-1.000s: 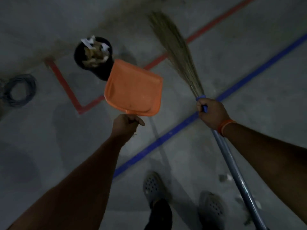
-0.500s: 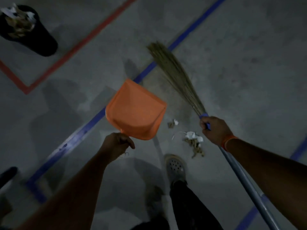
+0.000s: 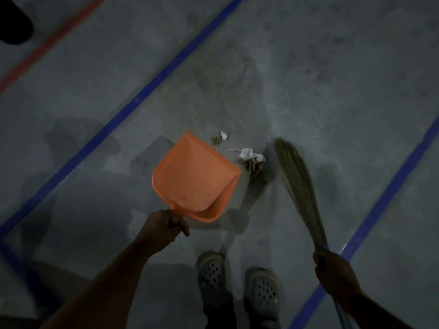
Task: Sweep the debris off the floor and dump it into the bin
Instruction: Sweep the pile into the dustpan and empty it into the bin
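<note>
At the far top left, a dark round shape [image 3: 14, 24] pokes into view. It is too cut off to tell what it is. Next to it a red line [image 3: 51, 43] runs across the grey floor [image 3: 320, 67]. A blue line [image 3: 133, 100] runs the same slanted way, a bit further right.

The left hand [image 3: 164, 227] is curled tight around the handle of an orange dustpan [image 3: 193, 176]. The pan is tipped, with its wide open edge pointing up and to the right. It is hard to tell if the pan touches the floor.

Just past that open edge lies the debris. A small scrap [image 3: 219, 138] of white and brown sits a little above the pan's corner. A bigger pile [image 3: 251, 162] of white paper and brown bits sits just beside the pan's right edge.

Below the pile, two grey shoes [image 3: 240, 283] with holes stand side by side.

Right of the pile is the broom [image 3: 298, 184]. Its bristles are blurry, and their tip is near the pile. So the pile lies between the pan and the broom. The right hand [image 3: 335, 274] grips the broom where the bristles meet the handle, well below and to the right of the debris.

Another blue line [image 3: 389, 186] runs along the floor at the far right.
</note>
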Available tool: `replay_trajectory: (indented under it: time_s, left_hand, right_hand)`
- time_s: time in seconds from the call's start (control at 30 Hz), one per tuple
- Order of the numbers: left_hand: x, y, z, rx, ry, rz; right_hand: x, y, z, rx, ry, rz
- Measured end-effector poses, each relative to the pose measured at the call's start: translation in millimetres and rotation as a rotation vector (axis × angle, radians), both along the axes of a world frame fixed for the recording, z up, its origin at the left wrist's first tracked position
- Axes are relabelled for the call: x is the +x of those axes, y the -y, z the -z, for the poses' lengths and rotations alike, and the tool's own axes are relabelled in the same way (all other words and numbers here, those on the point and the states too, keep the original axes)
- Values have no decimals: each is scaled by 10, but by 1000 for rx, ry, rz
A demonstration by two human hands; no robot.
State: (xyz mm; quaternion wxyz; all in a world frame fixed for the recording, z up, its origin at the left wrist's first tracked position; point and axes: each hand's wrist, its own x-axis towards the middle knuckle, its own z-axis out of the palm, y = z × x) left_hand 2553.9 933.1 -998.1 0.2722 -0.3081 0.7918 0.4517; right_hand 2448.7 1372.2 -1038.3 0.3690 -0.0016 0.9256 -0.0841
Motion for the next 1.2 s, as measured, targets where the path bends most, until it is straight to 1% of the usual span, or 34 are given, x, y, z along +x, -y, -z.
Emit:
replay_trajectory:
  time_s: [0.07, 0.13, 0.23, 0.33, 0.4, 0.6, 0.77, 0.87, 1.0, 1.2]
  left_hand:
    - [126, -200, 174, -12, 15, -57]
    - [228, -365, 375, -13, 21, -140]
    - [382, -536, 592, -14, 30, -255]
    - [505, -624, 717, 0, 7, -287]
    - [550, -650, 775, 6, -5, -297]
    - [618, -703, 831, 39, -20, -359]
    - [667, -710, 830, -17, -45, -305]
    - [664, -718, 818, -24, -44, -315]
    - [661, -699, 843, 4, -37, -356]
    - [683, -611, 1118, 149, -2, -480]
  right_hand:
    - [229, -136, 209, 28, 88, 33]
    - [419, -137, 409, 6, 135, 31]
    - [590, 61, 672, -54, 170, -49]
    - [584, 233, 884, -85, 197, -134]
    - [505, 283, 979, -118, 205, -140]
    - [235, 423, 1100, -224, 137, -138]
    - [35, 701, 1086, -327, 109, -155]
    - [-72, 854, 1087, -390, 85, -177]
    - [-181, 894, 1011, -437, 2, -186]
    - [-486, 579, 1004, -409, -111, -245]
